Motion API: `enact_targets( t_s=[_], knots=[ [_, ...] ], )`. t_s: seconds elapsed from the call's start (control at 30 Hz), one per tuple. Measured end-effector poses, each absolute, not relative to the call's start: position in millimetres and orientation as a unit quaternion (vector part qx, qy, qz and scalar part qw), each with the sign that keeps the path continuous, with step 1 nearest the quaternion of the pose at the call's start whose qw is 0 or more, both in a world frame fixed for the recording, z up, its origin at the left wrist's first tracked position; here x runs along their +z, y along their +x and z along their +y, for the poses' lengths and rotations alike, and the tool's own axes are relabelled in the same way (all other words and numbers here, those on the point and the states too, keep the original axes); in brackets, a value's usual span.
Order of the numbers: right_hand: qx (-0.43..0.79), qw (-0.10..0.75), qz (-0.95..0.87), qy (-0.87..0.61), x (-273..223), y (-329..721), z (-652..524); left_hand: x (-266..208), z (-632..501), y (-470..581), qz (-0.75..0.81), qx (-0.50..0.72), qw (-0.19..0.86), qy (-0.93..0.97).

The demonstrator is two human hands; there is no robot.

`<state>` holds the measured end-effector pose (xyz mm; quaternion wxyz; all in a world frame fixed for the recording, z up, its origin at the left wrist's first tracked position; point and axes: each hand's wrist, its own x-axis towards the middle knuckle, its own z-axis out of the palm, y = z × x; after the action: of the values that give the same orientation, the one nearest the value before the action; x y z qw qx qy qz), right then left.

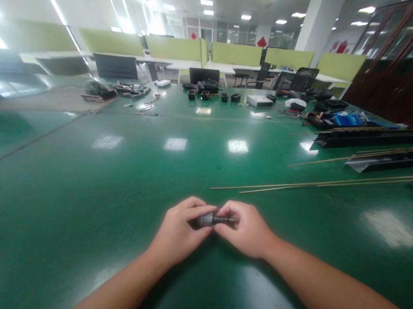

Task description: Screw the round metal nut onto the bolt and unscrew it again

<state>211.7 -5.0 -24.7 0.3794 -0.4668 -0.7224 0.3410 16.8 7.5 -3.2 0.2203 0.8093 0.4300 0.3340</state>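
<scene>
My left hand [178, 231] is closed around the thicker end of a small dark grey cylindrical piece with a thin shaft [206, 220]. The fingers of my right hand [247, 230] pinch its narrower, ridged dark end. Lying almost level, the piece points left to right just above or on the green tabletop [108, 233]; I cannot tell whether it touches. Fingers cover parts of both its ends, and its exact kind is unclear.
Thin brass-coloured rods [283, 187] stretch from beyond my hands to the right edge, near dark metal channels [397, 158]. Farther back are a white box [259, 101], small black parts [235, 97], a blue item [349, 118] and electronics [130, 90]. Chairs [115, 66] stand behind.
</scene>
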Motion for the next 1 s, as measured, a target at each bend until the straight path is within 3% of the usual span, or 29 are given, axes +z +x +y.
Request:
enact_targets(
  t_s=[1.0],
  knots=[
    [0.343,0.378,-0.716,-0.476,-18.1,212.1,-4.9,-1.5,8.0,16.0,0.425,0.336,0.201,0.816]
  ],
)
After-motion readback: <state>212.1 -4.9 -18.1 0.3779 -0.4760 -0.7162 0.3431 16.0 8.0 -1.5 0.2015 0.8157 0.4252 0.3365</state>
